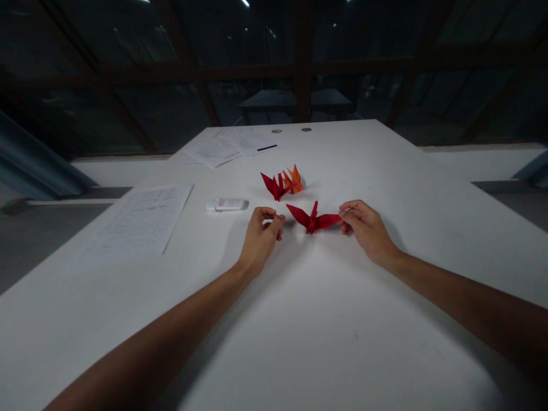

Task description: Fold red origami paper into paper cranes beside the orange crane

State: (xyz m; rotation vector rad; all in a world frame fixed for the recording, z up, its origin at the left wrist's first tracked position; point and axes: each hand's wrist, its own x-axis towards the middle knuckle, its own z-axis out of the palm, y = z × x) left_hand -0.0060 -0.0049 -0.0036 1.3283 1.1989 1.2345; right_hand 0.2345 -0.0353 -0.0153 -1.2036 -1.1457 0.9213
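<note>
— So, far left on the white table [385, 171]?
— Printed sheet [141, 220], lying flat. Further right, a small white tube [226, 204], on its side.
— And the left hand [259, 240]?
— Just right of the tube, fingers curled, thumb and forefinger pinched together, close to the left wing tip of the red paper crane [313, 218]. Cannot tell whether touching paper.
— The crane itself?
— Between both hands, resting on the table, wings spread.
— Right hand [363, 228]?
— Pinching the crane's right wing tip with thumb and fingers.
— Anything behind?
— Dark red folded piece [274, 185] and orange folded piece [293, 179], touching each other; more papers [229, 145] near the far edge.
</note>
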